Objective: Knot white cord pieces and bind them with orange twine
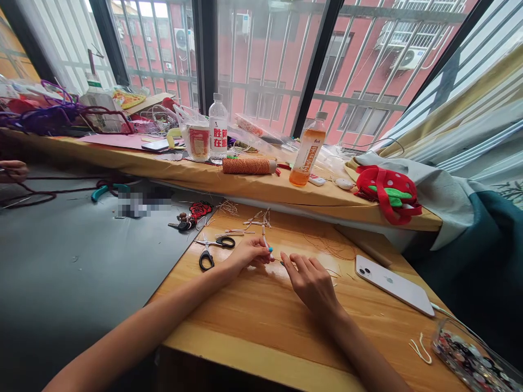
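Observation:
My left hand (250, 255) pinches a short white cord piece (264, 235) that sticks up above the thumb. A thin brown thread (278, 260) runs from it toward my right hand (311, 279), whose thumb and index finger are pressed together on the thread. Both hands are just above the wooden table. Black-handled scissors (211, 251) lie spread apart to the left of my left hand. More white cord pieces (258, 220) lie just beyond it. Loose brown thread (332, 245) is coiled on the table beyond my right hand.
A white phone (394, 284) with a cable lies at right, near a clear box of beads (469, 351). On the ledge stand an orange drink bottle (307, 152), a water bottle (218, 128) and a thread spool (248, 166). Another person's hand (13, 171) shows at far left.

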The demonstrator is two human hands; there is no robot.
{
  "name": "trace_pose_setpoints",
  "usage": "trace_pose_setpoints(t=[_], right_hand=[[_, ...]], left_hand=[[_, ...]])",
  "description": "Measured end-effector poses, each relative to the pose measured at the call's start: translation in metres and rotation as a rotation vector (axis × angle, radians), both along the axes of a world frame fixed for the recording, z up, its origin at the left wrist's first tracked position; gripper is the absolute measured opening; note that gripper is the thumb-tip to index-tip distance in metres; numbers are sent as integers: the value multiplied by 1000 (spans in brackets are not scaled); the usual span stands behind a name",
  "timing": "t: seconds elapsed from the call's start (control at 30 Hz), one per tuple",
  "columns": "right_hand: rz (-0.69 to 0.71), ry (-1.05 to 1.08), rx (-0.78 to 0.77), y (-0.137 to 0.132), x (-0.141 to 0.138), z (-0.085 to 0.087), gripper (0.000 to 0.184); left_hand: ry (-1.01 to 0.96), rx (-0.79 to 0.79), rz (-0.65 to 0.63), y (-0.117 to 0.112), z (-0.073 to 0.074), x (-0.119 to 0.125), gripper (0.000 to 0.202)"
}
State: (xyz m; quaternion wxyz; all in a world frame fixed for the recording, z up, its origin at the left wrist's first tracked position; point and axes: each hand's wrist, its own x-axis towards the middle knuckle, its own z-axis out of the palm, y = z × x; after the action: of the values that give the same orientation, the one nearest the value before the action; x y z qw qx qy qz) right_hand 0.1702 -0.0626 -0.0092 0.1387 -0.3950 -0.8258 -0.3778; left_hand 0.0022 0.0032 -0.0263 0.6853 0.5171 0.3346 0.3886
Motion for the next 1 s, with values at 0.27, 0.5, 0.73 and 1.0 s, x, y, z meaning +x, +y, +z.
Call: trace_pose_setpoints(t=[0.27,0.5,0.73,1.0], right_hand=[[28,-23,-4,-1,-3,-2,21],[72,-24,-33,2,-1,-3,19],[135,-47,-174,9,4,-2,22],[181,-39,-286,13,8,-2,22]], left_hand=[[18,-18,2,-1,-2,1,26],[23,28,-35,-1,-3,2,25],[92,189,-77,-4,0,2,15],[144,262,-90,-11,9,3,10]])
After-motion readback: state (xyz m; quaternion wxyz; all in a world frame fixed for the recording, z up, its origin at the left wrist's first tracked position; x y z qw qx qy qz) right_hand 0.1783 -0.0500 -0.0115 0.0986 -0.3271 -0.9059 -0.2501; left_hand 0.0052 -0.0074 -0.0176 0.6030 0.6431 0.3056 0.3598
